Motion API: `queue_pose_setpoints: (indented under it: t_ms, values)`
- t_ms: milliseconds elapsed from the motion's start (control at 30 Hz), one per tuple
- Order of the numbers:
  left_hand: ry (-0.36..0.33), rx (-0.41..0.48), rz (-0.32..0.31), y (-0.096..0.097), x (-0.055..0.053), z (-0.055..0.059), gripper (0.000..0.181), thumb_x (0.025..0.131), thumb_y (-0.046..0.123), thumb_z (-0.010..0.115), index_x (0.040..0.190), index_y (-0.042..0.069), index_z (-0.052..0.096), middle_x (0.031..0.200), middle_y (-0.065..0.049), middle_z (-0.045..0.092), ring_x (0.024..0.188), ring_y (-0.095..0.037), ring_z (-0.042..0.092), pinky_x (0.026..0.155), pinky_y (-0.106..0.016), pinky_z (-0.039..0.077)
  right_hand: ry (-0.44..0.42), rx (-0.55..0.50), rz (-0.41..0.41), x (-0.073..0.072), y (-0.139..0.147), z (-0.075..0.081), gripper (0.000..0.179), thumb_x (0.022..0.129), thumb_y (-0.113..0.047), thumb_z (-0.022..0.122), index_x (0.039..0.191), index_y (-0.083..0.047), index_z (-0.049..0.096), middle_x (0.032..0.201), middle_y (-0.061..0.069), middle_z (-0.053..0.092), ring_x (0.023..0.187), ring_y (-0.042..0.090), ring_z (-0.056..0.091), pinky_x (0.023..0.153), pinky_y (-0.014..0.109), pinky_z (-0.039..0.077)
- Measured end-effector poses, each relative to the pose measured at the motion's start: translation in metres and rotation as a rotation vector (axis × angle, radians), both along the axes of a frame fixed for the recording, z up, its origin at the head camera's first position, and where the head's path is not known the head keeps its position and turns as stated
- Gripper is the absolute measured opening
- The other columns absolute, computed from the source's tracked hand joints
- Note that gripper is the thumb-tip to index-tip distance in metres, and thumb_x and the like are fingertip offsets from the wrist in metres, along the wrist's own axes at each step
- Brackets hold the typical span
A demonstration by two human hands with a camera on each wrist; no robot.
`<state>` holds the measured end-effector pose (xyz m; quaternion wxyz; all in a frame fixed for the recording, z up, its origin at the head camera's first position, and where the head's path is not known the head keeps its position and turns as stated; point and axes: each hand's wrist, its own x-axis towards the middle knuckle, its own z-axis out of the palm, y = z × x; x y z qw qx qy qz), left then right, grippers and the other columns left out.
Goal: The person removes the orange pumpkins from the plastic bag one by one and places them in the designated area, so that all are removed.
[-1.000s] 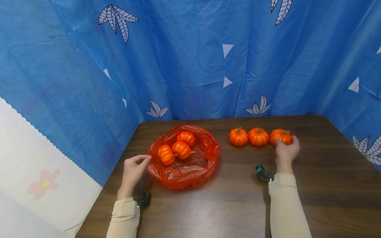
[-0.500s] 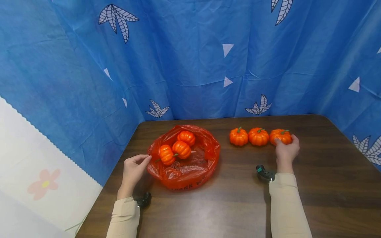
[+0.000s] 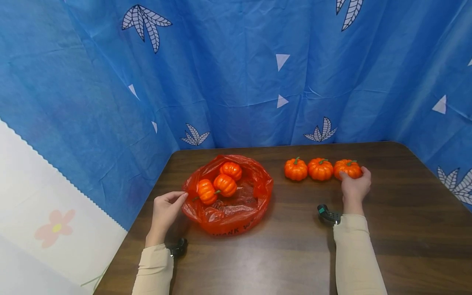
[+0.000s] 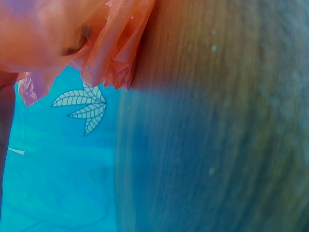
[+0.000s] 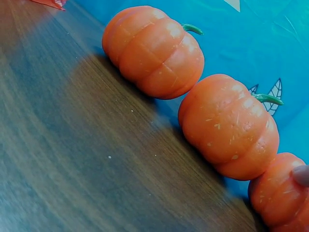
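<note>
My left hand (image 3: 164,211) pinches the left rim of a red plastic bag (image 3: 236,227) between thumb and fingertips. The bag's mouth is spread wide, and three small orange pumpkins (image 3: 225,185) lie inside it. On the right, my right hand (image 3: 356,188) grips the rightmost pumpkin (image 3: 348,168) of a row of three, thumb at its front and fingers round its right side. Beside it in the row sit a middle pumpkin (image 5: 229,126) and a left pumpkin (image 5: 153,52), both with green stems. The left wrist view shows the bag's crumpled edge (image 4: 116,48) close up.
The brown wooden table (image 3: 295,254) carries everything. A blue curtain (image 3: 243,82) with leaf prints hangs along its far edge and left side. A white cloth (image 3: 48,205) with a flower print hangs at the far left. Each wrist wears a dark strapped device (image 3: 327,214).
</note>
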<state>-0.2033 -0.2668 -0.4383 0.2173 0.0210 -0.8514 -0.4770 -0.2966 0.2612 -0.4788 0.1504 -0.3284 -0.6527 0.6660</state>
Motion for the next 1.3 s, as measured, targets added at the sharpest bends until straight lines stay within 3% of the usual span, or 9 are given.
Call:
queue_pose_setpoints:
  t_ms: [167,300,533,767,1000,1300]
  values:
    - [-0.001,0.007,-0.014,0.007,0.009,0.013,0.015,0.09,0.008,0.074,0.096,-0.006,0.077,0.092,-0.024,0.075,0.069,0.005,0.061,0.066,-0.01,0.053,-0.011,0.007,0.0,0.0,-0.001,0.0,0.077,0.098,-0.02,0.063,0.16,-0.027,0.019,0.168,-0.002,0.016,0.154,0.02,0.021,0.124,0.033,0.025]
    - [-0.016,0.015,-0.017,0.008,0.011,0.015,0.016,0.09,0.009,0.074,0.097,-0.005,0.077,0.093,-0.024,0.076,0.069,0.004,0.062,0.066,-0.01,0.053,-0.018,0.02,0.004,0.0,-0.001,-0.001,0.076,0.098,-0.021,0.063,0.16,-0.028,0.019,0.168,-0.003,0.016,0.153,0.02,0.022,0.123,0.033,0.026]
    - [-0.042,0.02,-0.014,0.001,0.003,0.004,0.017,0.091,0.01,0.073,0.099,-0.005,0.077,0.094,-0.024,0.075,0.069,0.002,0.063,0.067,-0.011,0.054,-0.014,0.034,-0.002,0.0,0.001,0.0,0.078,0.097,-0.02,0.064,0.16,-0.025,0.02,0.168,0.001,0.017,0.153,0.022,0.022,0.124,0.034,0.026]
    - [-0.001,0.012,-0.034,-0.009,-0.004,-0.009,0.019,0.09,0.017,0.076,0.098,0.0,0.079,0.093,-0.02,0.077,0.07,0.001,0.064,0.066,-0.013,0.055,0.001,0.024,-0.032,0.002,0.003,0.004,0.078,0.095,-0.018,0.065,0.16,-0.024,0.023,0.168,-0.001,0.017,0.154,0.02,0.019,0.124,0.034,0.025]
    - [0.007,-0.007,-0.044,-0.01,-0.004,-0.01,0.021,0.091,0.021,0.075,0.098,0.001,0.079,0.092,-0.019,0.077,0.071,-0.004,0.066,0.067,-0.016,0.057,0.047,-0.003,-0.073,0.007,0.005,0.013,0.075,0.096,-0.021,0.065,0.159,-0.025,0.025,0.168,-0.004,0.018,0.155,0.017,0.017,0.123,0.032,0.027]
    - [-0.02,0.013,-0.04,-0.009,-0.002,-0.009,0.023,0.091,0.022,0.075,0.099,0.001,0.079,0.093,-0.02,0.077,0.07,-0.003,0.066,0.066,-0.015,0.056,0.128,0.044,-0.106,0.011,-0.004,0.038,0.071,0.094,-0.019,0.068,0.156,-0.024,0.033,0.164,-0.004,0.031,0.152,0.012,0.027,0.122,0.029,0.029]
